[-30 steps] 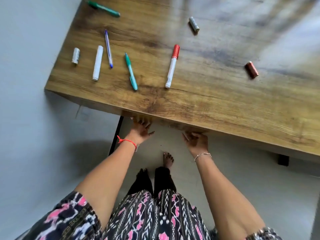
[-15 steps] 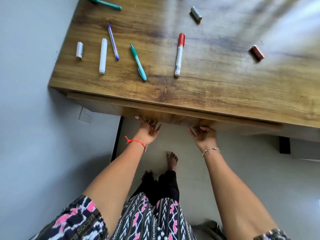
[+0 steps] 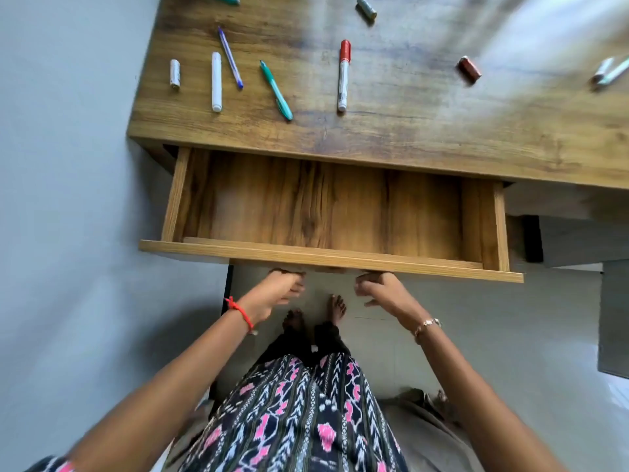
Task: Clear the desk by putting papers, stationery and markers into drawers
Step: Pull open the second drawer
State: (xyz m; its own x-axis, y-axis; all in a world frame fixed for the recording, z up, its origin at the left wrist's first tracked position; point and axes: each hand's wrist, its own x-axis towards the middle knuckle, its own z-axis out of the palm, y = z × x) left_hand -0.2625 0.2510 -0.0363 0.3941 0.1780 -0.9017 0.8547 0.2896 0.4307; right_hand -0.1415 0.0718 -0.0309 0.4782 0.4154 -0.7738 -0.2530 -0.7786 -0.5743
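Drawer (image 3: 326, 206): pulled out below wooden tabletop (image 3: 408, 131), interior bare wood. Left hand (image 3: 279, 294) and right hand (image 3: 381, 291): apart, fingers curled under drawer front lip at 6 o'clock; firmness of grip not discernible. On tabletop, toward 11 o'clock: white cap (image 3: 175, 73), white marker (image 3: 216, 81), blue pen (image 3: 230, 57), green pen (image 3: 276, 90). At 12 o'clock: red-capped marker (image 3: 343, 75), grey cap (image 3: 366, 6). At 2 o'clock: red cap (image 3: 469, 67).

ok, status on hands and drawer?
Left hand and right hand curled under the wooden drawer front, drawer open, nothing visible inside. Red-capped white marker, pens on desk. Nothing blocking.
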